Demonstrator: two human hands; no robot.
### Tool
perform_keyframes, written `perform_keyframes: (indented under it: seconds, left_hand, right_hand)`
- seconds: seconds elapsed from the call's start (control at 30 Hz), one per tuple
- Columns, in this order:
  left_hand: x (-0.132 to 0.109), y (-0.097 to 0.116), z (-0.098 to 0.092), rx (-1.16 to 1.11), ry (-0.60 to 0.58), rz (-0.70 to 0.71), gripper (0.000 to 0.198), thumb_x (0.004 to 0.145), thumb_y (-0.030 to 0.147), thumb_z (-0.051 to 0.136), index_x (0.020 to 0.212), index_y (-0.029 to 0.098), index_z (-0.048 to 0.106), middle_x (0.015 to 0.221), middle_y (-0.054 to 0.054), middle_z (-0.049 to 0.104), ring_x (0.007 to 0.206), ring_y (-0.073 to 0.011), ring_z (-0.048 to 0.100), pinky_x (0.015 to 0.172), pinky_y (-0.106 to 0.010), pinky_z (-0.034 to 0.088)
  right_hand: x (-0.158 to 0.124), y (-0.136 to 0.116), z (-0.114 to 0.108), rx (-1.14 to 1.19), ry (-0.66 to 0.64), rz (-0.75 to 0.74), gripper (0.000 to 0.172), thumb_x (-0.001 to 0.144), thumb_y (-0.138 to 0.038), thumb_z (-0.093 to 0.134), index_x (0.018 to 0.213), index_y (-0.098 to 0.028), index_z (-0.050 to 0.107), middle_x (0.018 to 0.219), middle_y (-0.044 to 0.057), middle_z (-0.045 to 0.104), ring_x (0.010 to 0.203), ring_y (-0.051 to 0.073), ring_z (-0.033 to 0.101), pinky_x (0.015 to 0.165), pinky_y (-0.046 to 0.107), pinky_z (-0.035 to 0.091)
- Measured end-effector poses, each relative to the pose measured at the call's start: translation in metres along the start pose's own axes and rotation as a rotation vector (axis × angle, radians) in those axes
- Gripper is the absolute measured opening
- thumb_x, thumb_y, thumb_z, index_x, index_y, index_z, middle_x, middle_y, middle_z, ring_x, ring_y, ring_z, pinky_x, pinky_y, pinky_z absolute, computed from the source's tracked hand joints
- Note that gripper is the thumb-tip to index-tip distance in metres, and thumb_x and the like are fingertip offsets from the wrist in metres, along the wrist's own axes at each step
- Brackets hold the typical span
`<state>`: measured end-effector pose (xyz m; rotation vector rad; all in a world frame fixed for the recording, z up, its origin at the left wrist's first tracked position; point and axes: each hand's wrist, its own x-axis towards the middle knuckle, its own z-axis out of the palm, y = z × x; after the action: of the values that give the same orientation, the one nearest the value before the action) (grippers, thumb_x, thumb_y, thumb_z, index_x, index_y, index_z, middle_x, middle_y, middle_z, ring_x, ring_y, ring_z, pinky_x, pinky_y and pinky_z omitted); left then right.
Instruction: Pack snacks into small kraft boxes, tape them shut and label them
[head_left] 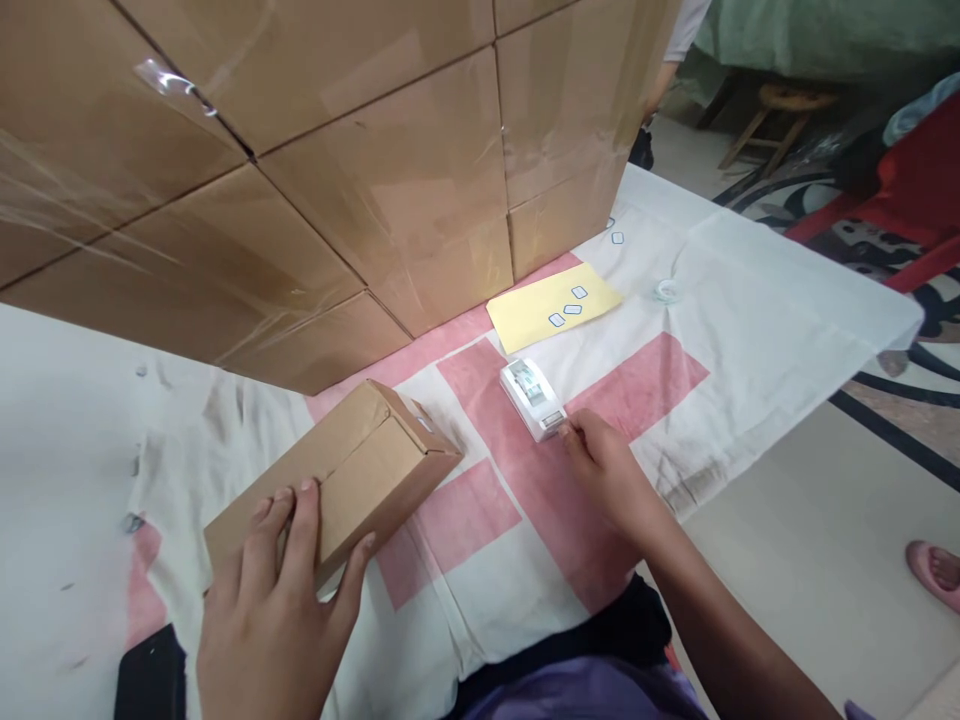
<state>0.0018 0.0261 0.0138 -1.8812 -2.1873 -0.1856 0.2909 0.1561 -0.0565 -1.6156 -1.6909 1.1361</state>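
Note:
A closed brown cardboard box (pixel 352 470) lies at an angle on the cloth. My left hand (pixel 274 590) grips it across the near edge, fingers spread over the top and thumb against the side. To the right lies a small white rectangular pack (pixel 531 395) with a printed picture on top; whether it is a stack of labels or a case, I cannot tell. My right hand (pixel 596 455) pinches its near right corner between thumb and fingers. Just beyond the pack rests a yellow sheet (pixel 536 310) carrying several small blue-bordered stickers (pixel 573 309).
Stacked, taped cartons (pixel 390 190) form a wall along the far side. A pink-and-white cloth (pixel 465 510) covers the table. A tape roll (pixel 665 290) sits at right, a black phone-like object (pixel 152 675) at lower left. Beyond stand a red chair (pixel 919 190) and a wooden stool (pixel 795 98); another person's arm (pixel 664 80) shows.

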Motion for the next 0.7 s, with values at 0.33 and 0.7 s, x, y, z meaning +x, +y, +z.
perform_keyframes:
  seconds: [0.33, 0.7]
  left_hand:
    - [0.000, -0.002, 0.002, 0.064, 0.035, 0.012, 0.079, 0.091, 0.048, 0.062, 0.158, 0.021, 0.029, 0.146, -0.019, 0.054, 0.126, -0.0421, 0.057, 0.097, -0.054, 0.049]
    - [-0.001, -0.004, 0.011, 0.061, 0.227, 0.124, 0.056, 0.093, 0.035, 0.062, 0.142, 0.012, 0.050, 0.144, -0.015, 0.059, 0.130, -0.0320, 0.058, 0.099, -0.043, 0.048]
  right_hand:
    - [-0.008, -0.001, -0.001, 0.110, -0.060, -0.005, 0.022, 0.097, -0.033, 0.044, 0.078, -0.022, 0.046, 0.073, -0.001, 0.051, 0.067, 0.017, 0.048, 0.061, 0.030, 0.036]
    - [0.000, -0.157, 0.030, 0.342, -0.655, -0.313, 0.004, 0.089, -0.019, 0.057, 0.086, -0.021, 0.055, 0.081, -0.001, 0.063, 0.077, 0.014, 0.060, 0.070, 0.026, 0.045]
